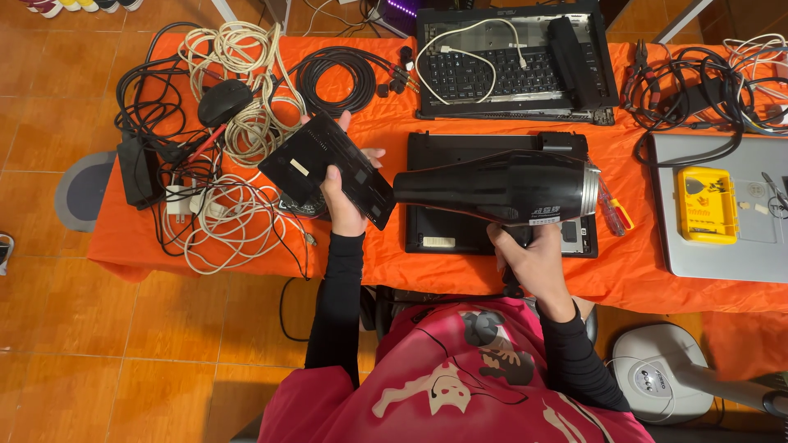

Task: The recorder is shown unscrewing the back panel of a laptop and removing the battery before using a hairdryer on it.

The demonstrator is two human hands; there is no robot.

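Left hand [341,201]: one black panel [327,168] is pinched by its fingers, left of the hair dryer.
Right hand [533,262]: one hair dryer [501,187] is gripped, fingers wrapped round its handle (nozzle toward the panel).
Table [386,123]: two opened laptops are counted behind the hair dryer.

Bright, even indoor light falls from above, leaving only soft, short shadows under the cables on the orange counter [394,131], a mild sheen on the floor tiles [49,344], sharp focus throughout, and slight wide-angle bending at the frame's edges.

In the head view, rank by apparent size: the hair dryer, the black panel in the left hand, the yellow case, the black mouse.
1. Hair dryer, though it is held up nearer the camera.
2. Black panel, also raised.
3. Yellow case.
4. Black mouse, close to the case; unsure.
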